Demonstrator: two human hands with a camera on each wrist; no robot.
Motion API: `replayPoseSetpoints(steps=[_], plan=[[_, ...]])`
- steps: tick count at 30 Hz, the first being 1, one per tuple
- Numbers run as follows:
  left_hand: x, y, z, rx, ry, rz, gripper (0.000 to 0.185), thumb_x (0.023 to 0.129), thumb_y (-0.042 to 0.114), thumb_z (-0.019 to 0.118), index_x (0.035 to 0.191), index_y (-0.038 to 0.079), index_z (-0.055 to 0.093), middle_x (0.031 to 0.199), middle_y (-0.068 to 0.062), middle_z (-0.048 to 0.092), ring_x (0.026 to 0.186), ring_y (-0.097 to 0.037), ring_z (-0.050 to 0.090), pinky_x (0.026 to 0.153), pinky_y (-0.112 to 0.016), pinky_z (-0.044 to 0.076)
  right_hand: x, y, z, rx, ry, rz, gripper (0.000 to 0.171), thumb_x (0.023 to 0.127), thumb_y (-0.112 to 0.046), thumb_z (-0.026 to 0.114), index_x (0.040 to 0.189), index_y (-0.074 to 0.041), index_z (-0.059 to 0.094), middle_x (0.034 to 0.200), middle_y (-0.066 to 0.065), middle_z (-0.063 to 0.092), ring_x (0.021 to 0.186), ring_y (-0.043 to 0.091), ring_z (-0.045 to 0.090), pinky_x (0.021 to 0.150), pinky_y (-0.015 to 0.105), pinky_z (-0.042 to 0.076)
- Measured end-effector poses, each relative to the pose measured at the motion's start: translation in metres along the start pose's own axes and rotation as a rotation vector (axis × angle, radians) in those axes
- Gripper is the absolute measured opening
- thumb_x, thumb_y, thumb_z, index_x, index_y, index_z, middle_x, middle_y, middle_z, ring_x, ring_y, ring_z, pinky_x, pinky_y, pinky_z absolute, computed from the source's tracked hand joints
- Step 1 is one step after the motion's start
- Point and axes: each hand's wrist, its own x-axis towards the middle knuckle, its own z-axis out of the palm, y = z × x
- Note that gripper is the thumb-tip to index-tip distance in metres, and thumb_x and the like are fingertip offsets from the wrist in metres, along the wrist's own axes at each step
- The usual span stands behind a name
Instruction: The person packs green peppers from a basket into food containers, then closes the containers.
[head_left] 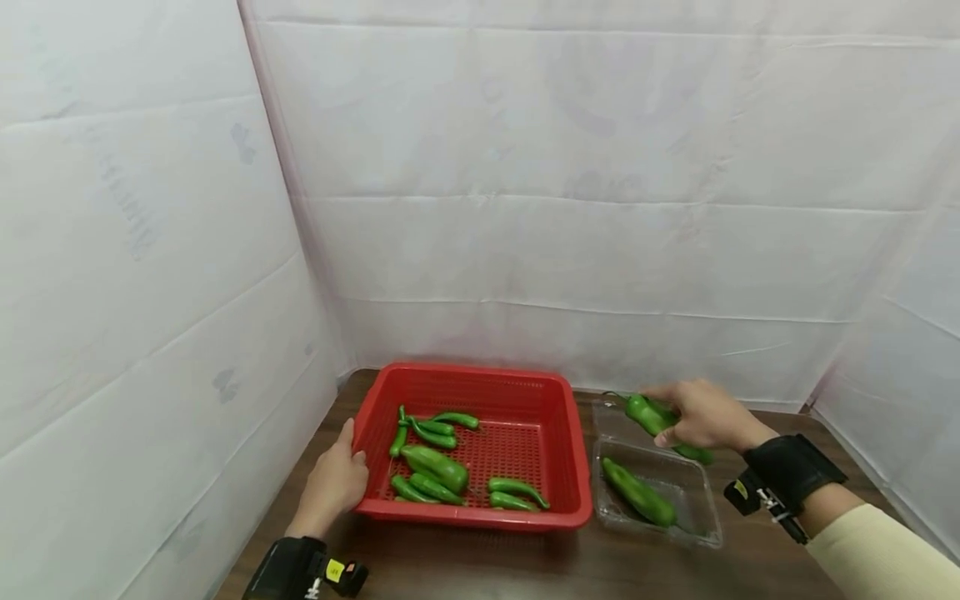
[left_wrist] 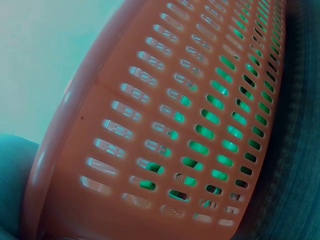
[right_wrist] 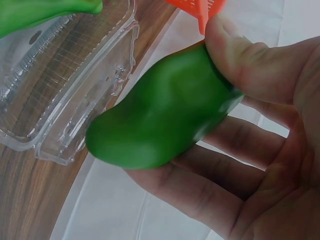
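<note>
- My right hand (head_left: pixel 705 414) grips 1 long, glossy green pepper (right_wrist: pixel 155 110) near the clear plastic box (head_left: pixel 707 508).
- My left hand (head_left: pixel 330 485) touches the red perforated plastic basket (head_left: pixel 480 516); grip, I can't tell.

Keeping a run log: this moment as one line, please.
right hand: holds large green pepper near clear clamshell | left hand: touches red basket | clamshell: another green pepper | basket: mixed-size green peppers

On bench (head_left: pixel 480 575), basket (head_left: pixel 495 518), with clamshell container (head_left: pixel 711 508) just right. In basket: chili peppers (head_left: pixel 437 437) at back left, pepper (head_left: pixel 437 468) in front of those, two more chilies (head_left: pixel 412 490) front left, two others (head_left: pixel 519 487) front right. In container: single pepper (head_left: pixel 639 493). Near container's back, another pepper (head_left: pixel 649 414) in right hand (head_left: pixel 708 417). Left hand (head_left: pixel 332 485) at basket's left rim. Sheeting (head_left: pixel 600 208) behind bench.
</note>
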Motion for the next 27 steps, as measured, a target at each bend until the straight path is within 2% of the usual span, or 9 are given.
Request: replayPoseSetpoints(steps=[4,10,19,22,27], plan=[[-0.002,-0.002,-0.002,0.001,0.004,0.006,0.069,0.107,0.012,0.045,0.164,-0.005,0.011,0.142,-0.038,0.054,0.106,-0.038,0.063,0.09,-0.06,0.054,0.001,0.0,0.004,0.016,-0.016,0.008,0.072,0.079,-0.023,0.09,0.142,-0.002,0.063,0.101,0.004,0.077,0.07,0.008,0.053,0.063,0.027,0.042],[-0.001,-0.002,-0.002,0.003,-0.001,0.011,0.069,0.107,0.013,0.045,0.164,-0.005,0.011,0.142,-0.038,0.054,0.105,-0.037,0.062,0.09,-0.058,0.053,-0.003,0.003,0.007,0.04,-0.026,0.006,0.072,0.08,-0.021,0.089,0.143,0.002,0.061,0.102,0.006,0.077,0.072,0.005,0.058,0.063,0.026,0.045],[0.001,-0.003,-0.001,-0.001,-0.01,-0.012,0.07,0.107,0.013,0.045,0.165,-0.004,0.01,0.143,-0.038,0.053,0.105,-0.037,0.062,0.089,-0.057,0.053,-0.007,0.009,0.014,0.071,-0.063,0.035,0.072,0.081,-0.02,0.089,0.143,0.004,0.06,0.082,-0.005,0.07,0.065,0.007,0.053,0.059,0.026,0.042],[0.002,-0.003,-0.001,0.0,-0.012,-0.014,0.07,0.107,0.013,0.045,0.165,-0.003,0.01,0.143,-0.037,0.053,0.104,-0.036,0.062,0.087,-0.055,0.053,-0.009,0.01,0.014,0.079,-0.069,0.042,0.072,0.081,-0.019,0.089,0.143,0.004,0.059,0.08,-0.006,0.068,0.063,0.007,0.053,0.058,0.026,0.042],[0.002,-0.003,0.0,0.007,-0.008,-0.009,0.069,0.107,0.012,0.046,0.164,-0.005,0.011,0.141,-0.038,0.054,0.104,-0.039,0.063,0.089,-0.059,0.054,-0.011,0.01,0.015,0.103,-0.08,0.057,0.072,0.082,-0.017,0.088,0.144,0.005,0.058,0.078,-0.006,0.069,0.062,0.007,0.055,0.058,0.027,0.041]])
